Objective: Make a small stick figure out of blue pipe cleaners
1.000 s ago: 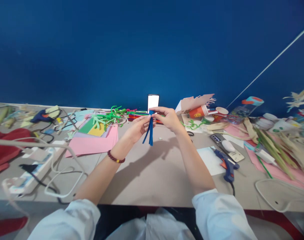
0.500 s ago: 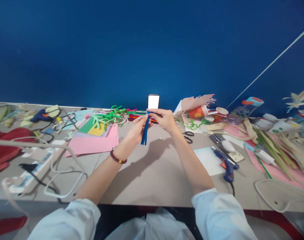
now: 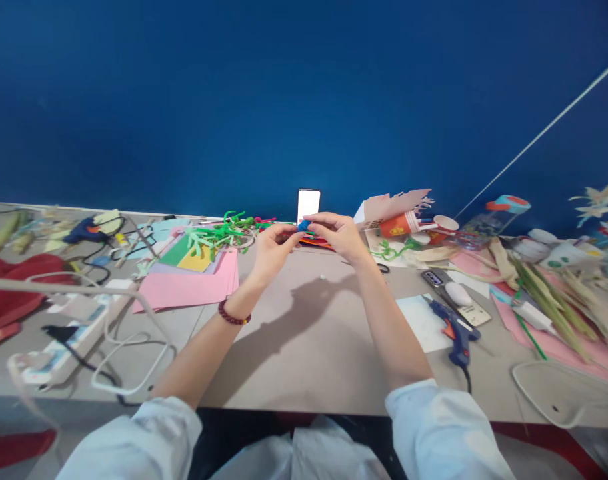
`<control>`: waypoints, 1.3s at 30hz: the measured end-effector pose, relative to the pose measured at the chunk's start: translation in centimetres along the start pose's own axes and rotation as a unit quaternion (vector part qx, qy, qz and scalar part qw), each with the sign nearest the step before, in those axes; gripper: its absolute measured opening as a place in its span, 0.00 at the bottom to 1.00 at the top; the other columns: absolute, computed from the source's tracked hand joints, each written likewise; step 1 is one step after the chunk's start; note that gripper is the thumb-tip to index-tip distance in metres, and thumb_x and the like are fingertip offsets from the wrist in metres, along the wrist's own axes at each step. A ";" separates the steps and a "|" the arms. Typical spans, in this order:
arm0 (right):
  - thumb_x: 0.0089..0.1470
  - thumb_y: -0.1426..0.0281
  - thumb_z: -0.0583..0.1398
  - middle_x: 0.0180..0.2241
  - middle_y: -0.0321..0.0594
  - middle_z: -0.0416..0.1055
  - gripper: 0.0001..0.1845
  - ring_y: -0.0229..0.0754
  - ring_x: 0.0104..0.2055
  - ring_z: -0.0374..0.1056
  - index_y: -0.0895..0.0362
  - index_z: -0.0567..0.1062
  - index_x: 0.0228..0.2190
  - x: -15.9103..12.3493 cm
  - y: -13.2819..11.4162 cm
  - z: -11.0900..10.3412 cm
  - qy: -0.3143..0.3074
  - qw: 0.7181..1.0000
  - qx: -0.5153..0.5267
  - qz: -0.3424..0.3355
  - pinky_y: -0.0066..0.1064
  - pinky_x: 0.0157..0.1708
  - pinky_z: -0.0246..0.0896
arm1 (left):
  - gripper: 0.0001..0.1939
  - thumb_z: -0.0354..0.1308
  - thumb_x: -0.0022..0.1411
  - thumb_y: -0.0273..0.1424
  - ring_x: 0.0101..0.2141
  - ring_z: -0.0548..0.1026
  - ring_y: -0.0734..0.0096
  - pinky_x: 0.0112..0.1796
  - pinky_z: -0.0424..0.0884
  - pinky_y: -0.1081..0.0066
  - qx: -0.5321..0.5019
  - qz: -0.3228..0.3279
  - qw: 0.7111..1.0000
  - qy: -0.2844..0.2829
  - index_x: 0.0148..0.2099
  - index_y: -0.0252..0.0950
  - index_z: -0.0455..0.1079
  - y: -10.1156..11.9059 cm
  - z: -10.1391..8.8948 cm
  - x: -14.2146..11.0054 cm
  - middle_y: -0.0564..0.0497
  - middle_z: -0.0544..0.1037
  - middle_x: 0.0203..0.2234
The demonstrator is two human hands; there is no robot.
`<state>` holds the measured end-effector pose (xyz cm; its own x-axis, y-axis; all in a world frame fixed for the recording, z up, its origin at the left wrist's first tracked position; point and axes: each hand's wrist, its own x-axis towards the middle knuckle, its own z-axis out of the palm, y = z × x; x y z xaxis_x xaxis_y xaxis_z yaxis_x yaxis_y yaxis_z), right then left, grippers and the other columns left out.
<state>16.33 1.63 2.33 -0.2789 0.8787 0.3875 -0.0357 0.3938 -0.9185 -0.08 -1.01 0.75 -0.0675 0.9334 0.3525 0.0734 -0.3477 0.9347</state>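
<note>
A small blue piece (image 3: pixel 303 227) is held up above the far middle part of the table (image 3: pixel 294 373), pinched between the fingertips of both hands; most of it is hidden by the fingers. The left hand (image 3: pixel 271 253) grips it from the left with thumb and fingers close together, and the right hand (image 3: pixel 343 239) grips it from the right in the same narrow way. A beaded bracelet (image 3: pixel 234 315) circles the left wrist. Just behind the hands, a phone (image 3: pixel 309 202) with a bright screen stands upright near the blue wall (image 3: pixel 304 100).

To the left, green fuzzy stems (image 3: pixel 227 230) lie at the far side, with pink paper (image 3: pixel 187 288) nearer. A white power strip (image 3: pixel 77 343) and a red cloth (image 3: pixel 14 290) are farther left.

To the right, an orange cup (image 3: pixel 397 225) lies tipped at the far side. A glue gun (image 3: pixel 459 337) sits nearer, beside white paper (image 3: pixel 420 323), and dry husks (image 3: pixel 581 300) spread toward the far right.
</note>
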 end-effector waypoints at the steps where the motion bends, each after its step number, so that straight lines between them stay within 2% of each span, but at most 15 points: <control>1: 0.44 0.63 0.66 0.41 0.40 0.76 0.16 0.42 0.41 0.73 0.54 0.79 0.37 -0.1 0.0 -0.1 -0.001 1.000 0.005 0.007 0.35 0.43 0.69 | 0.11 0.65 0.51 0.35 0.25 0.73 0.74 0.25 0.68 0.74 0.027 0.028 0.999 0.006 0.33 0.34 0.73 0.0 0.0 -0.1 0.51 0.76 0.25; 4: 0.42 0.64 0.67 0.38 0.40 0.77 0.16 0.42 0.40 0.73 0.54 0.80 0.36 -0.2 -0.2 -0.2 -0.003 1.000 0.009 0.022 0.35 0.44 0.69 | 0.08 0.63 0.54 0.34 0.30 0.74 0.72 0.31 0.71 0.71 0.108 0.137 0.984 0.034 0.35 0.36 0.73 0.2 -0.2 -0.4 0.50 0.77 0.30; 7: 0.41 0.63 0.67 0.36 0.39 0.78 0.17 0.43 0.40 0.74 0.55 0.80 0.36 -0.2 -0.3 -0.2 0.003 1.000 0.000 0.030 0.36 0.45 0.69 | 0.06 0.60 0.57 0.32 0.34 0.74 0.70 0.36 0.71 0.69 0.187 0.229 0.954 0.057 0.37 0.37 0.74 0.4 -0.4 -0.6 0.50 0.76 0.31; 11: 0.41 0.63 0.67 0.36 0.39 0.78 0.16 0.43 0.40 0.74 0.55 0.81 0.34 -0.1 -0.2 0.2 0.022 0.999 0.007 0.028 0.36 0.45 0.69 | 0.06 0.57 0.60 0.31 0.33 0.73 0.71 0.35 0.70 0.70 0.235 0.281 0.928 0.066 0.38 0.36 0.74 0.7 -0.4 -0.8 0.49 0.75 0.31; 17: 0.43 0.63 0.66 0.36 0.39 0.78 0.15 0.41 0.39 0.74 0.54 0.81 0.35 0.2 0.2 0.7 0.037 0.999 0.021 0.010 0.36 0.45 0.69 | 0.06 0.58 0.59 0.30 0.33 0.72 0.71 0.35 0.69 0.70 0.226 0.294 0.925 0.082 0.38 0.36 0.74 0.5 -0.5 -0.6 0.50 0.75 0.30; 22: 0.42 0.65 0.67 0.39 0.38 0.78 0.17 0.42 0.41 0.73 0.52 0.80 0.38 0.0 0.1 0.4 0.004 1.000 0.008 -0.003 0.37 0.47 0.68 | 0.06 0.59 0.58 0.30 0.33 0.72 0.71 0.35 0.69 0.70 0.208 0.266 0.938 0.075 0.39 0.36 0.74 0.8 -0.7 -0.6 0.50 0.75 0.31; 27: 0.47 0.65 0.64 0.42 0.39 0.76 0.16 0.42 0.42 0.72 0.51 0.79 0.40 -0.1 -0.1 0.2 -0.001 0.994 -0.071 -0.077 0.36 0.46 0.68 | 0.06 0.58 0.59 0.29 0.34 0.73 0.71 0.36 0.69 0.69 0.198 0.284 0.936 0.063 0.39 0.36 0.74 0.8 -0.6 -0.6 0.50 0.76 0.31; 32: 0.49 0.68 0.63 0.40 0.39 0.77 0.11 0.42 0.44 0.72 0.51 0.80 0.37 -0.2 -0.4 0.1 0.012 0.982 -0.132 -0.134 0.35 0.48 0.66 | 0.05 0.58 0.59 0.29 0.33 0.74 0.71 0.36 0.70 0.69 0.208 0.311 0.926 0.051 0.37 0.36 0.74 0.7 -0.7 -0.4 0.49 0.77 0.30; 35: 0.49 0.67 0.63 0.41 0.39 0.77 0.11 0.42 0.44 0.72 0.50 0.80 0.37 -0.3 -0.6 0.1 0.004 0.985 -0.125 -0.121 0.35 0.47 0.66 | 0.05 0.58 0.59 0.29 0.33 0.74 0.71 0.36 0.70 0.69 0.213 0.314 0.924 0.051 0.37 0.36 0.74 0.7 -0.8 -0.3 0.49 0.77 0.30; 39: 0.47 0.64 0.64 0.44 0.39 0.76 0.15 0.43 0.43 0.72 0.51 0.79 0.40 -0.5 -0.8 -0.4 -0.036 0.995 -0.079 -0.054 0.35 0.45 0.68 | 0.05 0.58 0.59 0.29 0.33 0.74 0.70 0.35 0.70 0.69 0.218 0.309 0.925 0.044 0.38 0.36 0.74 0.7 -0.8 -0.3 0.49 0.77 0.31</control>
<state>16.83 0.99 2.93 -0.3494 0.8098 0.4714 0.0797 0.5269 -0.8461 -0.82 -1.62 1.37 0.0421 0.5509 0.8335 0.5178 -0.7255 0.4533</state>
